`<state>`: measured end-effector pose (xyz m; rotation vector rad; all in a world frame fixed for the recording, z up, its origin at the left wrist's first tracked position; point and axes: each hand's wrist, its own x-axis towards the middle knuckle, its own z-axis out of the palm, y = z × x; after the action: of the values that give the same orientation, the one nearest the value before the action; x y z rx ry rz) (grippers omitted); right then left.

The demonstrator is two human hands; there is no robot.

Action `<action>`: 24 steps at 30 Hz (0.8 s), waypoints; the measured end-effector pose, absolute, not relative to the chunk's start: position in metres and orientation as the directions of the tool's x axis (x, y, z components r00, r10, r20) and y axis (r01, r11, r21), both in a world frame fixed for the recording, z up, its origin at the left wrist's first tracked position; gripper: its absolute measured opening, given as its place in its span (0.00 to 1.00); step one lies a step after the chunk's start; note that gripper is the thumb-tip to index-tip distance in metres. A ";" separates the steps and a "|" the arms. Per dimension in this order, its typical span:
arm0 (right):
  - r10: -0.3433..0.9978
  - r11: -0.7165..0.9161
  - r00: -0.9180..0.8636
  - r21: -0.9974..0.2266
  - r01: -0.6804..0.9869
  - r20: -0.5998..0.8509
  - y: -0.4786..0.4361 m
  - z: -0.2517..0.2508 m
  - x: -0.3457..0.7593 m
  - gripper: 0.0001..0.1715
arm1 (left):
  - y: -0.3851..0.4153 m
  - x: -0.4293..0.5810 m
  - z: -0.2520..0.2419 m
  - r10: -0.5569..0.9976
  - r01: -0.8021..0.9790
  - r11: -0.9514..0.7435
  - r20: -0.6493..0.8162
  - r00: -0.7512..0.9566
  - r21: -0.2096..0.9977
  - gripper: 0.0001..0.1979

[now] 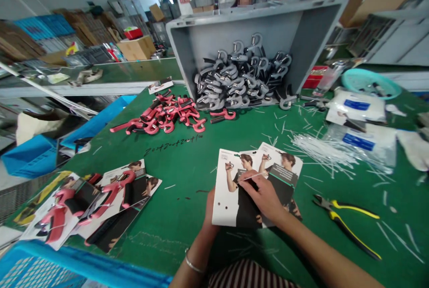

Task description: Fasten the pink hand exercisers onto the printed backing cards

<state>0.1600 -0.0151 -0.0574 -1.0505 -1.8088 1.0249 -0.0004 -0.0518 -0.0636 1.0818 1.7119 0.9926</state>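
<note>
My left hand grips the lower left edge of a printed backing card lying on the green table. My right hand rests on top of that card and pinches a thin white cable tie between thumb and fingers. A second card lies under it, fanned to the right. A heap of pink hand grippers sits further up the table. A tilted grey bin behind holds many grey hand grippers.
Carded pink grippers lie stacked at the left. Loose white cable ties and yellow-handled cutters lie on the right, with plastic bags beyond. A blue crate stands at the near left. A person is behind the bin.
</note>
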 end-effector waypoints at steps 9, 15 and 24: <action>0.943 0.042 -0.333 -0.998 0.041 0.026 -0.013 -0.053 0.180 0.09 | -0.066 -0.013 -0.049 0.992 0.635 0.125 -0.074 -0.106 0.762 0.13; 0.943 0.011 -0.334 -1.000 0.008 0.007 -0.014 -0.052 0.180 0.08 | -0.092 -0.027 -0.033 0.974 0.411 -0.018 -0.076 0.212 0.912 0.20; 0.939 0.077 -0.337 -0.997 0.021 0.066 -0.016 -0.050 0.181 0.08 | -0.089 -0.014 -0.045 1.000 0.347 -0.029 0.031 -0.002 0.937 0.15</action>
<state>0.1808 -0.0165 -0.0499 -0.9976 -1.5162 1.3827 -0.0141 -0.0890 -0.0448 1.4860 1.4571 1.0487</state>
